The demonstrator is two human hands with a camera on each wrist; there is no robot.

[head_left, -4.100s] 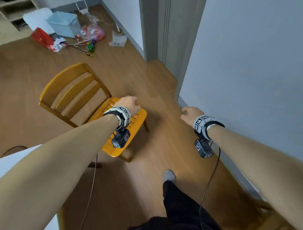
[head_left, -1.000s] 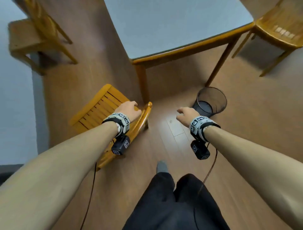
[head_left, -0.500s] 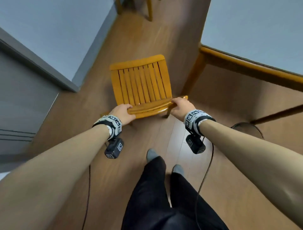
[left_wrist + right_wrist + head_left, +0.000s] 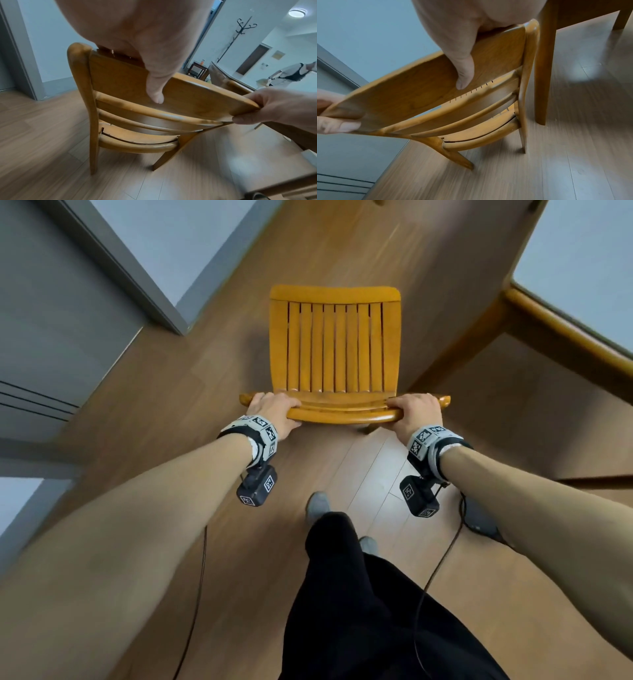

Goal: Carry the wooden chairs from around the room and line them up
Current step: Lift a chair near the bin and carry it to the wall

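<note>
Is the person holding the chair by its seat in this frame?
No, the left hand and the right hand both grip the top rail of the chair backrest, not its slatted seat.

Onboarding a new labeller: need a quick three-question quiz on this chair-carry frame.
1. True or false: both hands grip the chair by its top backrest rail.
2. Which hand is nearer the table leg? A left hand B right hand
3. What is the chair's seat made of?

Key: 1 true. 2 B. 3 parallel wooden slats.
</note>
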